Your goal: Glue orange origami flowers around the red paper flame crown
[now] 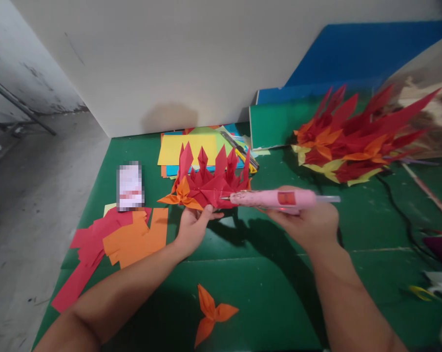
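My left hand grips the lower edge of a red folded-paper piece with upright pointed petals. An orange three-petal paper flower sits on that piece's front left. In my right hand is a pink hot glue gun, a clear glue stick poking out of its back end. Its metal nozzle points left and meets or nearly touches the front of the red piece; contact is hard to tell. Closer to me, a loose orange paper flower lies on the green table.
Red paper strips and orange paper strips lie at left beside a blurred phone-like object. Behind are coloured sheets and a box cutter. A larger red-orange paper arrangement stands at right, near a black cord.
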`<action>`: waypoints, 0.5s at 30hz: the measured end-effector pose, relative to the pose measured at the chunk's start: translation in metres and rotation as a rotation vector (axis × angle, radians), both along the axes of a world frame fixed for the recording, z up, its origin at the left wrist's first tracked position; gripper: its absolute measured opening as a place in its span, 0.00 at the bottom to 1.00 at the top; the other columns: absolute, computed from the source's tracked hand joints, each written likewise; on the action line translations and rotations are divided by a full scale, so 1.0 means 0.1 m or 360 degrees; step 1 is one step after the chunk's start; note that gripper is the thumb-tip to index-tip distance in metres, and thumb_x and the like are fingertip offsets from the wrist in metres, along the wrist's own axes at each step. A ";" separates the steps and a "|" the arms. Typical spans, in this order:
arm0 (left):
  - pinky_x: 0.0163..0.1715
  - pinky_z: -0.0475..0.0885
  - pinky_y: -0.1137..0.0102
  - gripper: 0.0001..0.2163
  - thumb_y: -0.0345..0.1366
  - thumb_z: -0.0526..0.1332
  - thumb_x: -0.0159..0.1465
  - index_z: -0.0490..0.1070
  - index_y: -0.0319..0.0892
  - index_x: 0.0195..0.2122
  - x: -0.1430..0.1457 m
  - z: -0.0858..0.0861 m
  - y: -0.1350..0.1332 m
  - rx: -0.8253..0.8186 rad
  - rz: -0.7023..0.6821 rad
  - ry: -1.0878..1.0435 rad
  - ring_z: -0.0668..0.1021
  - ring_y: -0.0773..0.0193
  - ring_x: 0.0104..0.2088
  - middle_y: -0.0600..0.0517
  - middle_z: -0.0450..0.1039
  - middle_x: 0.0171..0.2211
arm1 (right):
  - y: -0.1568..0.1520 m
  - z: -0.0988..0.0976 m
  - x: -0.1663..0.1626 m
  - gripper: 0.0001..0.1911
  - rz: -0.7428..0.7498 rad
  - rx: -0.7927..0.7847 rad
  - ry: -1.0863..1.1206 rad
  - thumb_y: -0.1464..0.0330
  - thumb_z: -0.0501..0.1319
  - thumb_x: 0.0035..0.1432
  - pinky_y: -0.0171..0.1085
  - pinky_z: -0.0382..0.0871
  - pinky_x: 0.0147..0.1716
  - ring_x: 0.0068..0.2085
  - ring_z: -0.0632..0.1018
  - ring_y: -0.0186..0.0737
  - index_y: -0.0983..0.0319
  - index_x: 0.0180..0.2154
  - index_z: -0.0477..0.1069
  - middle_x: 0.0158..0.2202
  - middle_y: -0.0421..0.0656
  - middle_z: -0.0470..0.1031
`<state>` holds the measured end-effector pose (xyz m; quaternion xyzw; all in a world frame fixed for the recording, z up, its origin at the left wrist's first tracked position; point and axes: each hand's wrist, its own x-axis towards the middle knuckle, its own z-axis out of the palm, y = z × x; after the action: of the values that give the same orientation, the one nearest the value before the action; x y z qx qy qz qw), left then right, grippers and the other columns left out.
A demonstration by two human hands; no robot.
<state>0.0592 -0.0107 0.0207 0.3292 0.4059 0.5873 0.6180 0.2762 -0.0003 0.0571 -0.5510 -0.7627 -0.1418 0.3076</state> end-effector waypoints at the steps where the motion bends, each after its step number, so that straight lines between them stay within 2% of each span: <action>1: 0.35 0.81 0.65 0.18 0.46 0.71 0.49 0.74 0.39 0.36 0.00 0.00 0.00 0.0002 0.0001 -0.0001 0.81 0.60 0.34 0.49 0.79 0.34 | -0.01 0.01 -0.02 0.21 0.0029 -0.0022 0.0003 0.53 0.55 0.56 0.33 0.53 0.19 0.21 0.70 0.36 0.62 0.27 0.73 0.21 0.44 0.73; 8: 0.34 0.81 0.65 0.18 0.47 0.71 0.48 0.74 0.39 0.32 0.02 0.02 0.00 -0.0004 -0.0005 0.0028 0.82 0.60 0.30 0.50 0.79 0.30 | -0.04 0.02 -0.06 0.21 -0.0082 -0.0215 -0.0039 0.53 0.50 0.59 0.34 0.55 0.21 0.25 0.72 0.38 0.59 0.29 0.73 0.24 0.44 0.74; 15: 0.33 0.81 0.67 0.19 0.49 0.71 0.47 0.74 0.39 0.32 0.01 0.00 -0.01 -0.0017 -0.0035 0.0074 0.82 0.60 0.27 0.50 0.79 0.28 | -0.04 0.05 -0.08 0.18 -0.0187 -0.0134 -0.0040 0.58 0.50 0.59 0.35 0.52 0.20 0.24 0.72 0.38 0.60 0.29 0.72 0.23 0.45 0.74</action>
<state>0.0603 -0.0115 0.0206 0.3439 0.4197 0.5704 0.6166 0.2687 -0.0046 0.0623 -0.6055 -0.7380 -0.1344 0.2658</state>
